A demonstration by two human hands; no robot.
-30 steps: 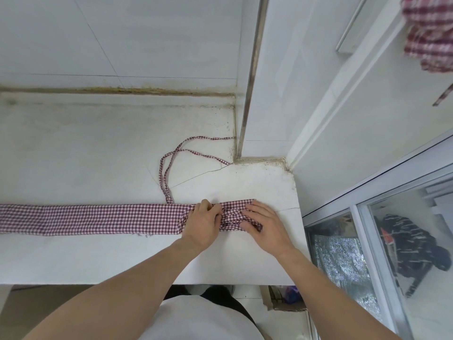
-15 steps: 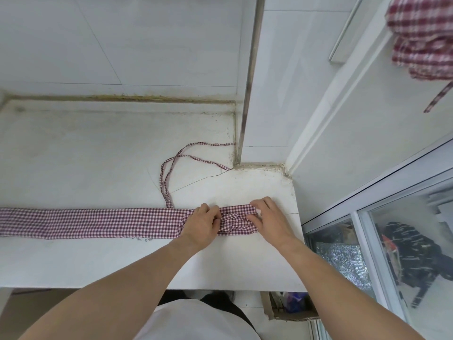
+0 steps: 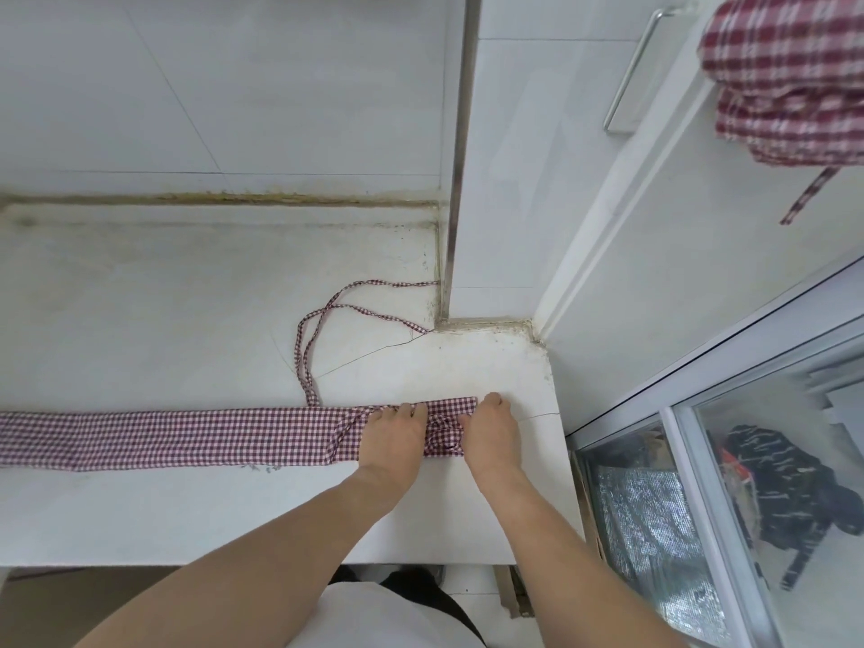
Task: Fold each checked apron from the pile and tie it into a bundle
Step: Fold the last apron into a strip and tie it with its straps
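Observation:
A red-and-white checked apron (image 3: 187,437) lies folded into a long narrow band across the white counter (image 3: 187,320), running off the left edge. Its right end is rolled into a small wad (image 3: 444,437). My left hand (image 3: 392,437) grips the wad from the left and my right hand (image 3: 491,430) grips it from the right, fingers curled over the cloth. The apron's thin tie strings (image 3: 327,329) loop away over the counter toward the wall corner.
More checked aprons (image 3: 790,77) hang in a pile at the top right. A tiled wall and a metal corner strip (image 3: 460,156) stand behind the counter. A glass sliding door (image 3: 748,507) is at the right, past the counter's edge.
My right hand has moved left along the band's end, curling its fingers, and the rolled wad between my two hands has become tighter. The view has shifted down slightly.

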